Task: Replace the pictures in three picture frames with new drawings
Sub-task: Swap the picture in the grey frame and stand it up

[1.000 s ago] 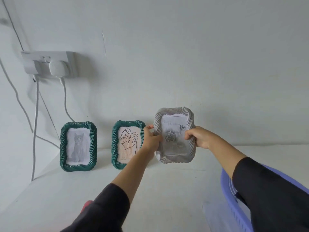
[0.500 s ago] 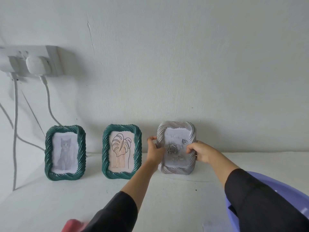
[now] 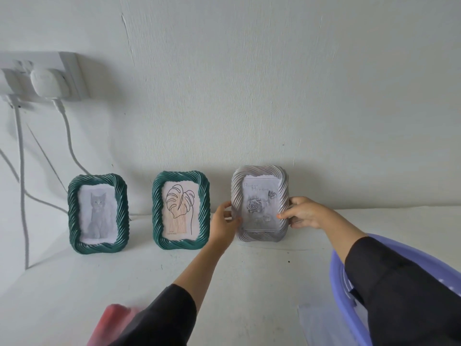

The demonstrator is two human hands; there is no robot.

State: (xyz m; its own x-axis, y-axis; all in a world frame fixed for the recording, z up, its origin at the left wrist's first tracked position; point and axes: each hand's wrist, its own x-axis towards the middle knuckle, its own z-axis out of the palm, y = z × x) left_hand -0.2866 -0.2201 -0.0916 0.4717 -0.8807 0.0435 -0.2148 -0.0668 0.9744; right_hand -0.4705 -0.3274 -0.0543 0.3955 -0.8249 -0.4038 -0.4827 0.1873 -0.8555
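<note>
We judge this to be the closing step of the task, the setting-down of the third frame; the silver frame (image 3: pixel 259 171) carries a rose drawing (image 3: pixel 259 208) and stands upright at the right end of a row, with the green frame with the leaf (image 3: pixel 157 211) near on its left and the green frame with the cat (image 3: pixel 73 213) beyond that, both upright on the surface (image 3: pixel 224 270) and both showing drawings. Our left hand (image 3: pixel 224 221) grips the silver frame's left edge, fingers curled round it; our right hand (image 3: pixel 303 212) pinches the right edge, thumb tip on the front; so the frame sits directly between the two hands, clamped from both sides. Its lower rim looks to meet the surface, close before the wall (image 3: pixel 249 96), though we cannot tell whether a stand is out behind it — that part is hidden. The next move, as we see it, calls for a gentle test that the frame holds its lean, then a slow release of both hands without a nudge toward its neighbour.
</note>
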